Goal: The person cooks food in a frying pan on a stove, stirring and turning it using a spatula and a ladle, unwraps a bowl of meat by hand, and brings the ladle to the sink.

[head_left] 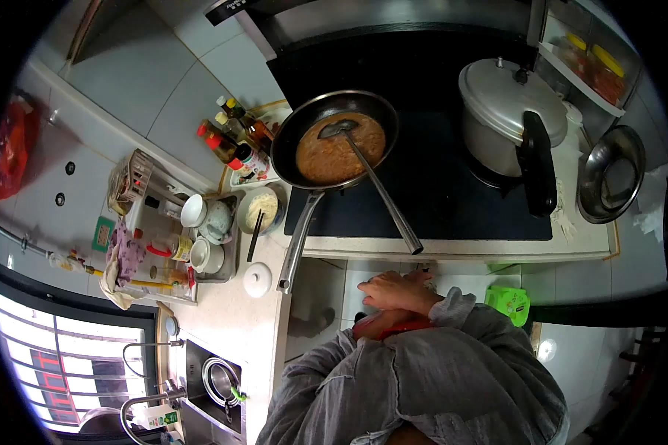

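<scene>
My right hand (395, 290) reaches in from the grey right sleeve and lies across my left hand (382, 322) in front of my waist, below the counter edge. Its fingers look slightly apart, with nothing seen in them. My left hand is mostly covered, so its fingers are unclear. Something red (406, 328) shows at the wrists. Above the hands, a dark frying pan (386, 159) with brown sauce (315, 159) sits on the black stove (438, 208). A metal spatula (375, 182) rests in it, its handle over the rim. Neither hand touches pan or spatula.
A pressure cooker (495, 141) stands on the stove's right; a metal bowl (612, 174) is beyond it. Bottles (219, 142), a bowl with chopsticks (262, 206) and a white lid (258, 279) are left. The sink (200, 382) is lower left. A green basket (509, 302) is low right.
</scene>
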Demonstrator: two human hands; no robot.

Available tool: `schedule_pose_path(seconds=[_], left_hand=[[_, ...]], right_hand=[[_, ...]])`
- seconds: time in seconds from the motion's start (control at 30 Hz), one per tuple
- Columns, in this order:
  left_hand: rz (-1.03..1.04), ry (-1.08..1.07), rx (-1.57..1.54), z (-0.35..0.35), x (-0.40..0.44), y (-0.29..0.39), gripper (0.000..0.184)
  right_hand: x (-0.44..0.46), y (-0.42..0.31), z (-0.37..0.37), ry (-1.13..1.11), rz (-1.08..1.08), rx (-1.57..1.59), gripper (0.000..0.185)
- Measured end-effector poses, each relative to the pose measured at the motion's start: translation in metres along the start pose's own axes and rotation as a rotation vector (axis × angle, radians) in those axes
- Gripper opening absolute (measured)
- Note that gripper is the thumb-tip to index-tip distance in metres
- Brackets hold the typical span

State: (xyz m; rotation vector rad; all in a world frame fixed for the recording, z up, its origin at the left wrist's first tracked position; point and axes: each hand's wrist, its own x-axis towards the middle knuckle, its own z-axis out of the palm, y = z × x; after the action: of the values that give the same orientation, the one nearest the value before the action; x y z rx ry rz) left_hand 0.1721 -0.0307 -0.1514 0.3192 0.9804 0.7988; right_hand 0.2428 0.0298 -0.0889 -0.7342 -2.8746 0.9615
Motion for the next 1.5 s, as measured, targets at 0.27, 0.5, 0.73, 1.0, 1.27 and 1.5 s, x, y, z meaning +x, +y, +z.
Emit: schedule_pose_path(seconds=[0.27,0.5,0.73,1.0,1.27,1.5], left_hand=[[0.152,0.174,-0.153,0.017,0.029,-0.012,0.031],[0.460,0.486,-0.108,-0.017,-0.032,0.070,0.023],[0.531,0.000,-0.571,-0.044,-0.109,0.151,0.041],[0.404,-0.208,-0.519,-0.065,-0.112,0.170,0.033],[0.346,-0.011,-0.010,-0.044,-0.125,0.201,0.039],[0.290,0.167,0.303,-0.019,-0.134,0.213,0.050]], right_hand=[[-0.001,0.020,0.013,0.368,0.047,0.385,0.029],[-0.030,0.038,-0.076,0.833,0.223,1.596,0.041],[-0.038,0.004,-0.113,0.690,0.103,1.485,0.067],[-0.040,0.028,-0.119,0.693,0.158,1.567,0.063],[-0.051,0.031,-0.149,0.638,0.359,0.930,0.054],[-0.046,0.030,-0.180,0.397,0.439,-0.051,0.048]])
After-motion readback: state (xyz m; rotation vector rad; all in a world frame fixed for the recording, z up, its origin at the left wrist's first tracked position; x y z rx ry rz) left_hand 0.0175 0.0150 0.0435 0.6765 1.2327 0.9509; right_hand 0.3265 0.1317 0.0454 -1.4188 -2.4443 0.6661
